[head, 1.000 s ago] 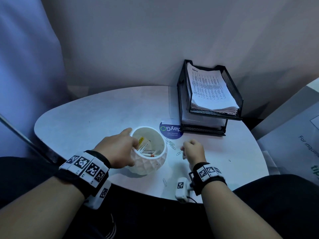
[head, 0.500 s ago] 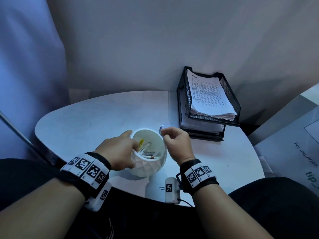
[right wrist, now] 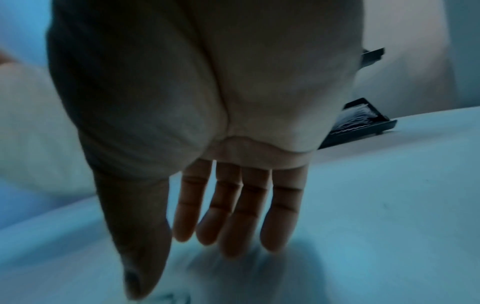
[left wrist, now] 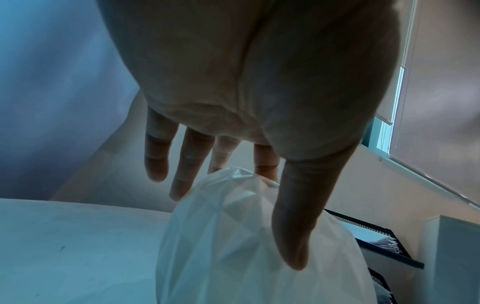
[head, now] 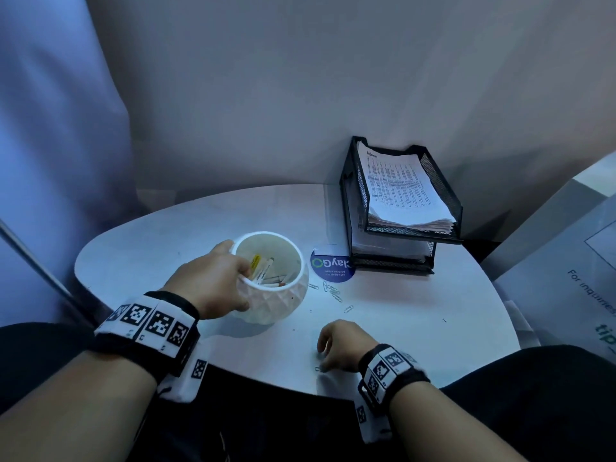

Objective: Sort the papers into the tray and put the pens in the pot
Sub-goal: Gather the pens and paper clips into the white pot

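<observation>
A white faceted pot (head: 270, 303) stands on the round white table (head: 416, 315) with several pens (head: 266, 271) inside. My left hand (head: 240, 288) grips its near-left rim, thumb on the outer wall and fingers over the edge; the left wrist view shows the thumb of that hand (left wrist: 281, 222) pressed on the pot (left wrist: 228, 257). My right hand (head: 323, 358) hovers low near the table's front edge with relaxed fingers, holding nothing, just above a paper clip (head: 317, 368). A black mesh tray (head: 445, 195) at the back right holds a stack of printed papers (head: 400, 188).
Several loose paper clips (head: 335, 293) lie right of the pot, beside a round blue sticker (head: 331, 266). The tray has two tiers and stands against the wall. A pale panel with printing (head: 566, 278) rises beyond the table's right edge.
My right hand went from the clips to the pot's rim, then drew back to the table's front edge. The left hand has kept its grip on the pot.
</observation>
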`<state>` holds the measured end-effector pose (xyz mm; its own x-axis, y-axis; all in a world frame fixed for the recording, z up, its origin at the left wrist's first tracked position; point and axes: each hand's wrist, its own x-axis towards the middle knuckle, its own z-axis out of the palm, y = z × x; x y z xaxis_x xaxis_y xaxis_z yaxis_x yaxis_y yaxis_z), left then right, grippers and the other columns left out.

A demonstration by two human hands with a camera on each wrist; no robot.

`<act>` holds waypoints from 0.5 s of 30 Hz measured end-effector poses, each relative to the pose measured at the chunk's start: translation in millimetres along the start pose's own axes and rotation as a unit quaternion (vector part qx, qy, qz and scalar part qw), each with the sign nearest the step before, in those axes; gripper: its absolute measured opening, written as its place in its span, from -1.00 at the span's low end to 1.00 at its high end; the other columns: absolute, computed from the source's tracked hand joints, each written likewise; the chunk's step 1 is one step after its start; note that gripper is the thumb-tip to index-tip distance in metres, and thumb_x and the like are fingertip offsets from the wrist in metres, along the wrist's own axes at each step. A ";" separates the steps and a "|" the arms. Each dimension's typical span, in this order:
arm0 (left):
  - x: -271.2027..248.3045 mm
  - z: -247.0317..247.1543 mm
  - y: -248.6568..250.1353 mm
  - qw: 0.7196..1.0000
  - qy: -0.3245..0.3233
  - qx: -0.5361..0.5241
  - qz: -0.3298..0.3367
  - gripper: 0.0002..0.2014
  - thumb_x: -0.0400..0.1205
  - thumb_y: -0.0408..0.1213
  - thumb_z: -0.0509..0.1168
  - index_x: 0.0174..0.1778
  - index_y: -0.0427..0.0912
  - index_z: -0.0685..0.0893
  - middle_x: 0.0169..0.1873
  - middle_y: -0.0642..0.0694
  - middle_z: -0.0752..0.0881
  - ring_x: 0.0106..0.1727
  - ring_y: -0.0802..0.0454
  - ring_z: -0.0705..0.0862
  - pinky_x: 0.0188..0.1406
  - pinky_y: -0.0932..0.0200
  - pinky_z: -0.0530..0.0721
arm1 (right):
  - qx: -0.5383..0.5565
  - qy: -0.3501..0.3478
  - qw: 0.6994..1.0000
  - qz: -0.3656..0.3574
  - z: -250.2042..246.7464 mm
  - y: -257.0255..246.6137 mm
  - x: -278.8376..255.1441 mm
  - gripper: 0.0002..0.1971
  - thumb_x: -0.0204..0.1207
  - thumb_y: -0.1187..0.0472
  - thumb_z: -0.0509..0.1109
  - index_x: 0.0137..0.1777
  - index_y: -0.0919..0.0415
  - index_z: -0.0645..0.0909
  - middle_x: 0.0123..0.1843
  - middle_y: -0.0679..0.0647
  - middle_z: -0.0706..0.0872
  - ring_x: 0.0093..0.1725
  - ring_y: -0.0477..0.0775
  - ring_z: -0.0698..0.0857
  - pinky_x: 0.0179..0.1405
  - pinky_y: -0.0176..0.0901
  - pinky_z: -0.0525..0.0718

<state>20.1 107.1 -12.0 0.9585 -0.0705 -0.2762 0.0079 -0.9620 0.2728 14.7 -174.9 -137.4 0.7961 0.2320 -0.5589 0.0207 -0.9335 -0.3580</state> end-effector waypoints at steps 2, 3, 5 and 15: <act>-1.8 0.8 -1.5 1.000 0.000 -0.005 0.000 -0.64 0.33 0.07 0.61 -0.04 0.26 0.64 0.35 0.10 0.43 0.05 -0.04 0.69 -0.17 0.12 0.53 | -0.016 0.006 1.000 0.004 4.9 -1.6 -0.2 -0.81 0.20 0.17 0.66 -0.25 -0.06 0.73 -0.09 -0.07 0.85 -0.08 -0.03 0.81 -0.15 -0.23 0.76; -2.7 1.3 -1.8 1.000 -0.002 -0.006 0.002 -0.65 0.34 0.07 0.62 -0.05 0.26 0.63 0.32 0.12 0.43 0.05 -0.03 0.69 -0.18 0.12 0.53 | -0.013 0.012 1.000 0.011 6.1 -1.2 0.7 -0.85 0.22 0.20 0.62 -0.30 -0.06 0.73 -0.12 -0.08 0.86 -0.11 -0.03 0.82 -0.17 -0.23 0.77; -3.9 2.0 -2.0 1.000 -0.004 -0.009 0.005 -0.65 0.35 0.06 0.62 -0.06 0.25 0.63 0.27 0.15 0.42 0.05 -0.01 0.69 -0.16 0.12 0.57 | -0.011 0.027 0.999 0.023 7.3 0.2 3.2 -0.85 0.29 0.26 0.50 -0.34 -0.05 0.76 -0.18 -0.08 0.87 -0.14 -0.03 0.83 -0.18 -0.25 0.78; -2.0 5.7 2.8 1.000 -0.011 0.001 0.006 -0.64 0.35 0.07 0.63 -0.03 0.22 0.65 0.22 0.19 0.40 0.03 0.01 0.69 -0.20 0.13 0.56 | 0.374 0.134 0.912 0.100 -9.1 26.7 7.0 -0.81 0.42 0.50 0.40 -0.31 0.22 0.62 -0.37 0.22 0.70 -0.55 0.07 0.61 -0.56 -0.22 0.62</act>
<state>16.6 103.0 -15.9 0.9518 -0.0875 -0.2939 -0.0037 -0.9616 0.2743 26.4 -200.7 -144.1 0.8595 -0.0913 -0.5029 -0.4804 -0.4798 -0.7341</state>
